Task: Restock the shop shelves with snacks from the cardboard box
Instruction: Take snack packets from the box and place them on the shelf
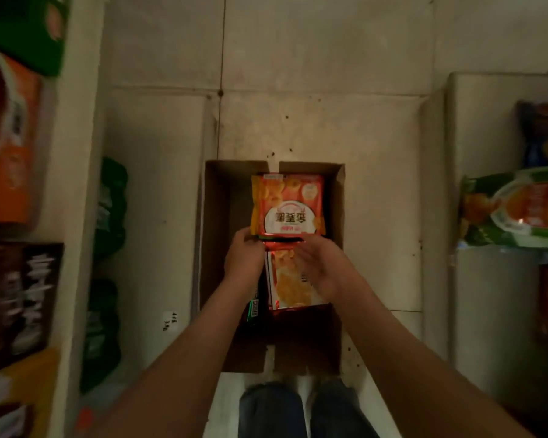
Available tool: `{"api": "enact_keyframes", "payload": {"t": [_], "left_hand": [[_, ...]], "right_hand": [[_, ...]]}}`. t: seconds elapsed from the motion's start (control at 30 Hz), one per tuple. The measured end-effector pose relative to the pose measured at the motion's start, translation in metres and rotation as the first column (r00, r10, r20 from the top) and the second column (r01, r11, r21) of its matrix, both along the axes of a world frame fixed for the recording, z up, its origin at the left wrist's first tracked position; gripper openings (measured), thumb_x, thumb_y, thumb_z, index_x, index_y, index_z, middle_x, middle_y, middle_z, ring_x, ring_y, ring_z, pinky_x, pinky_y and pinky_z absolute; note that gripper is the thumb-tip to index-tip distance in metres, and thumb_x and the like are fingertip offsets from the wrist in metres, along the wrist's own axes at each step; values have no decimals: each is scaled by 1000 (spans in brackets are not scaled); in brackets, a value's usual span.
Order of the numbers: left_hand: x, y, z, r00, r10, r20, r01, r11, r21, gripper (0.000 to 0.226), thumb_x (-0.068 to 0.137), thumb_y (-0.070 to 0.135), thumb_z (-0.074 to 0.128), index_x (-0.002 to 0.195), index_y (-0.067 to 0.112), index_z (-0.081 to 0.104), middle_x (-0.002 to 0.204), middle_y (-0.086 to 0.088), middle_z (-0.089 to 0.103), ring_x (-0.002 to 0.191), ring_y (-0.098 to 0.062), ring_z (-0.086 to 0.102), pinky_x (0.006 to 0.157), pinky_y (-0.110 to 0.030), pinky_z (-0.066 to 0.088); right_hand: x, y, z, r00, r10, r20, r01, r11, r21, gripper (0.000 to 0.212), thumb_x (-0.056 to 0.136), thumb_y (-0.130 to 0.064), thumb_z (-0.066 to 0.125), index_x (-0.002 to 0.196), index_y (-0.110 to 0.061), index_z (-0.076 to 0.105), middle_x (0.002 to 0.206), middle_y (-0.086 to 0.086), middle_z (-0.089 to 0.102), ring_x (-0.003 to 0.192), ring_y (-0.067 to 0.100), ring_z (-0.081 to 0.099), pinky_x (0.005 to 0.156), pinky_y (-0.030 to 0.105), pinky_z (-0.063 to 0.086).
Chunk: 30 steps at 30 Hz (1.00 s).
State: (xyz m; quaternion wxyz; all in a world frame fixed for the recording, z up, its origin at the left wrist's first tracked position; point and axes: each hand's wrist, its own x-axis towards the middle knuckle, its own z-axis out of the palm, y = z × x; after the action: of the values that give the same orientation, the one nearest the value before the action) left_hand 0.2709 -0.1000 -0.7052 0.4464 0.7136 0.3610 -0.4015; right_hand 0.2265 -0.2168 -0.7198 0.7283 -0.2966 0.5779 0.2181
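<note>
An open cardboard box point(214, 216) stands on the tiled floor below me. Above its far half is an orange-red snack bag point(287, 203) with a white round label. My left hand point(244, 257) grips that bag's near left corner. My right hand point(321, 267) touches its near edge on the right, fingers partly spread over it. Under my right hand lies another orange snack bag point(290, 289) in the box, and a dark green packet point(255, 306) lies beside it under my left wrist.
Shelves flank the aisle. The left shelf point(76, 184) holds orange, black and green packs, with green bags point(109, 200) lower down. The right shelf point(475, 128) carries a green-orange bag point(513, 207) and a blue bag point(541, 134). My jeans-clad knees point(298, 409) are below the box.
</note>
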Motion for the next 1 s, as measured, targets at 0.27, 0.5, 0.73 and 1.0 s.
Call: {"api": "enact_keyframes", "payload": {"t": [0.27,0.5,0.73,1.0], "left_hand": [[6,7,-80,983,170,-67,-169,985,20,67,85,23,61,145,20,30,126,-9,55,107,-24,56,85,-35,48],[5,7,-76,945,309,-107,-320,941,-108,66,88,1,52,147,17,26,125,-14,57,103,-19,59,67,-23,47],[13,-2,-64,946,316,-69,-324,929,-178,40,91,-8,42,121,19,48,103,-7,61,80,-10,59,63,-20,47],[7,-2,-71,1000,16,23,-18,994,111,32,88,7,46,110,28,53,96,3,60,86,-19,64,81,-39,56]], "right_hand": [[22,10,-55,948,-314,-46,317,938,139,39,90,-9,58,127,-3,47,105,11,58,117,23,53,91,30,45],[31,13,-66,866,-499,-37,499,854,149,49,88,-10,59,135,-9,44,123,11,56,123,25,49,105,34,37],[30,22,-74,830,-558,7,551,823,140,38,92,-11,55,130,-10,47,105,8,61,103,20,57,90,31,42],[29,18,-76,805,-593,6,588,800,117,48,89,-31,62,131,-13,48,118,10,59,122,27,51,88,35,44]]}}
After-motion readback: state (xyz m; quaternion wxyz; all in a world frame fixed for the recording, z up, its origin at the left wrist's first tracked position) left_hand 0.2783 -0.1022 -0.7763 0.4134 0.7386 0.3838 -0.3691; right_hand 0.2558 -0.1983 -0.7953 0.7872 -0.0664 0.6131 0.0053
